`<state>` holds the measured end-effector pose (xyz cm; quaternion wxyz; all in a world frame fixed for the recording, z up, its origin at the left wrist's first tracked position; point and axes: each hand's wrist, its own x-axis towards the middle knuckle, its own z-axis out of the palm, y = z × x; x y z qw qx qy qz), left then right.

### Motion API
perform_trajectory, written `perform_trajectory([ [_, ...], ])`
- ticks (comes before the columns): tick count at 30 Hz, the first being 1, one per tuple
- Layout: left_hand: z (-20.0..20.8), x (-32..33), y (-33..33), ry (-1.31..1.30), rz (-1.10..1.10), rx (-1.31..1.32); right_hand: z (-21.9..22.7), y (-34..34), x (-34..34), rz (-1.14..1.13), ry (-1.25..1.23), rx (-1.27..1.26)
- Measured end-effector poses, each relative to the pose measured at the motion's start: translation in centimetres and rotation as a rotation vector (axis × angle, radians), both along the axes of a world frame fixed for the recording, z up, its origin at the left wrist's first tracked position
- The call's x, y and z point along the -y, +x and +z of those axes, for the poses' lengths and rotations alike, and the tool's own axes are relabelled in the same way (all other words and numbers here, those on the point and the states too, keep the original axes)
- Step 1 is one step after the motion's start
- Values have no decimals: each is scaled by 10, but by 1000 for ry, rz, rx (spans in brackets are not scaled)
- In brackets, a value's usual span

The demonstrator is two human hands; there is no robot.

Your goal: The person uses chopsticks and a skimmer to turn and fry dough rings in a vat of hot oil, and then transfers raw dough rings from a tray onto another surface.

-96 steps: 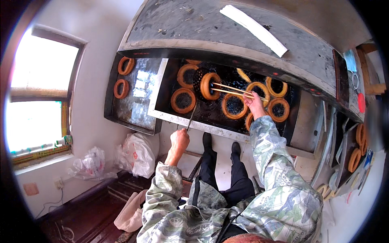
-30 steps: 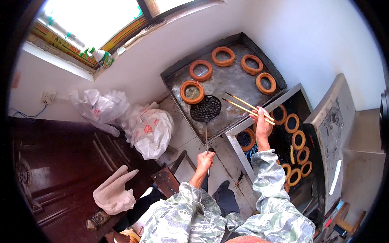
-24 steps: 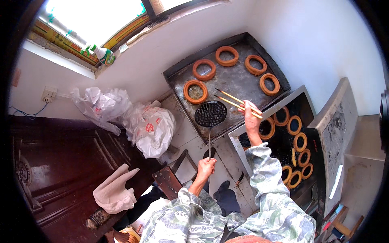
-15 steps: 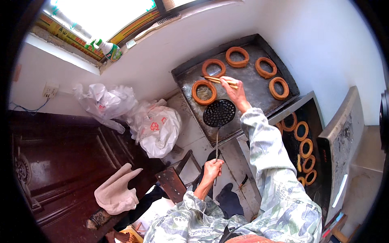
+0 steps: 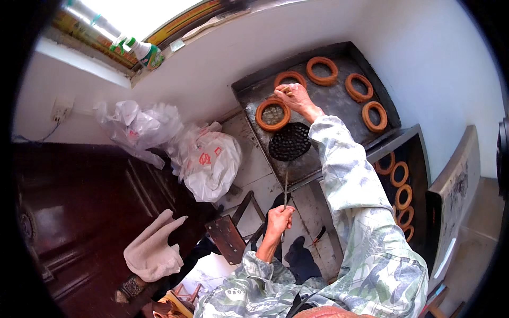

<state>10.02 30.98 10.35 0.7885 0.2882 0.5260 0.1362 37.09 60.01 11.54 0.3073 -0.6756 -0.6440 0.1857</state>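
My left hand (image 5: 278, 220) is closed round the thin handle of a black perforated skimmer (image 5: 289, 141), whose round head lies over the near left part of a dark metal tray (image 5: 331, 103). My right hand (image 5: 298, 99) grips wooden chopsticks (image 5: 287, 91), mostly hidden in the fingers. It hovers over the tray between two brown fried dough rings: the near left one (image 5: 259, 117) and the one behind it (image 5: 290, 74), partly covered by the hand. More rings, such as the one at the back (image 5: 322, 81), lie along the tray's far and right sides.
Right of the tray, a metal-rimmed fryer (image 5: 419, 146) holds several paler rings, with a raised metal panel (image 5: 458, 169) beside it. White plastic bags (image 5: 209, 164) sit left of the tray. A cloth (image 5: 154, 254) hangs near a dark wooden door (image 5: 79, 212). A spray bottle (image 5: 148, 55) stands on the sill.
My right hand has turned and shifted slightly left and up, so the chopsticks no longer show at length. My left hand still holds the skimmer in nearly the same place. The view has shifted slightly.
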Motion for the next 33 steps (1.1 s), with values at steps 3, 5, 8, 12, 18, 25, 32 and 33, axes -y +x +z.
perform_trajectory([
  [3, -1, 5, 0, -24, -25, -23, 8, 5, 34, -106, 106, -238],
  [5, 6, 12, -5, -28, -46, -16, 18, 3, 67, -230, 244, -395],
  [8, 6, 33, -24, 54, -93, -43, 40, 12, 146, -490, 267, -1025],
  [12, 30, 57, -33, 151, -158, -76, 62, 64, 315, -744, 483, -1191],
  [18, 82, 82, -35, 375, -327, -151, 80, 103, 600, -1230, 717, -1083],
  [25, 97, 121, -28, 645, -446, -220, 26, 96, 665, -1377, 549, -1026],
  [32, 106, 170, -2, 968, -645, -244, -31, 108, 666, -1374, 413, -741],
  [33, 105, 173, 0, 993, -661, -247, -29, 104, 666, -1361, 417, -745],
])
